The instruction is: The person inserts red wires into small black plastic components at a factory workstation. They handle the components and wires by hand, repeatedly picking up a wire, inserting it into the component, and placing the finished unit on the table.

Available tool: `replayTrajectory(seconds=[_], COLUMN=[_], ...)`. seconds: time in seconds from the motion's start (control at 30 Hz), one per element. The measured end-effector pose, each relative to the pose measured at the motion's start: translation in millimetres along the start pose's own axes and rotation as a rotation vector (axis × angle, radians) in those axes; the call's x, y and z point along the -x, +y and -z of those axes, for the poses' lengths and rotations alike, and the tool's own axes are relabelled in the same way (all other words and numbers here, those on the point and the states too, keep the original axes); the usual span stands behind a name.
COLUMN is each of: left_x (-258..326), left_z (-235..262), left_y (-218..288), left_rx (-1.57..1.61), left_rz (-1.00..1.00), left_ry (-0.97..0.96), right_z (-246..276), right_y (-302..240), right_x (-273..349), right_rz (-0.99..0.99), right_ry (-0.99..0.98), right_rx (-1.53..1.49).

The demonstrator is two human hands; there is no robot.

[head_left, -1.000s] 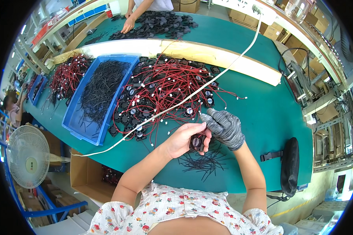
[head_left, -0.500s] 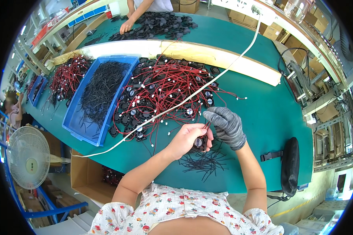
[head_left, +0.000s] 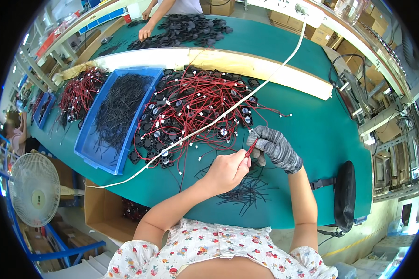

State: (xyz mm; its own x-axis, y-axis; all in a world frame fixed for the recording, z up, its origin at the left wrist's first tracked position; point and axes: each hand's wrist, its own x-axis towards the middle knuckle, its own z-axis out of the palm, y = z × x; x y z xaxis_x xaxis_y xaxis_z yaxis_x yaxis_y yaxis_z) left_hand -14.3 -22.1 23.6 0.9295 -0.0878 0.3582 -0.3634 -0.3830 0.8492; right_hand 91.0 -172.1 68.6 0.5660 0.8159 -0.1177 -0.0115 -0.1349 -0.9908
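My bare left hand (head_left: 226,173) is closed round a bundle of red wires (head_left: 252,148), at the near middle of the green table (head_left: 321,186). Just to its right, my right hand (head_left: 278,149), in a grey knitted glove, pinches the upper end of the same wires. Any small fan at the wires' other end is hidden in my left fist. Below the hands lies a loose heap of thin black tubes (head_left: 243,194). Beyond them spreads a big pile of small black fans (head_left: 223,132) with tangled red leads and white plugs.
A blue tray (head_left: 116,168) of black tubes stands left of the pile. A white cable (head_left: 205,129) hangs across the table. Behind runs a pale wooden rail (head_left: 265,73); past it a co-worker's hand (head_left: 145,31) touches black parts. A black pouch (head_left: 344,195) lies at right.
My left hand has turned over into a fist, hiding the small fan seen in it before. My right hand has shifted slightly right and down. The co-worker's hand has moved a little left.
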Motion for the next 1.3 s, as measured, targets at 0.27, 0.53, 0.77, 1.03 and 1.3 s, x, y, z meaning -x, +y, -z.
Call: replayTrajectory(seconds=[0.27,0.53,0.77,1.03,1.3], left_x=[0.4,0.8,-1.2,-6.3,-3.5], left_z=[-3.7,-1.7,4.4,9.7,9.4], left_y=[-2.8,1.6,1.7,1.9,-2.8], left_rx=[-0.026,0.014,0.368,0.866,0.799], left_rz=[0.010,0.016,0.175,0.442,0.352], left_ry=[-0.007,-0.026,-0.148,-0.362,-0.341], right_z=[3.3,-1.2,3.6,4.7,-1.1], right_y=[8.1,14.3,8.4,3.1,-4.3], right_x=[0.3,-2.4,1.0,4.7,7.3], right_rz=[0.063,0.132,0.258,0.287,0.121], right_ry=[-0.037,0.108,0.084,0.013,0.006], right_rx=[-0.086,0.190,0.380,0.523,0.401])
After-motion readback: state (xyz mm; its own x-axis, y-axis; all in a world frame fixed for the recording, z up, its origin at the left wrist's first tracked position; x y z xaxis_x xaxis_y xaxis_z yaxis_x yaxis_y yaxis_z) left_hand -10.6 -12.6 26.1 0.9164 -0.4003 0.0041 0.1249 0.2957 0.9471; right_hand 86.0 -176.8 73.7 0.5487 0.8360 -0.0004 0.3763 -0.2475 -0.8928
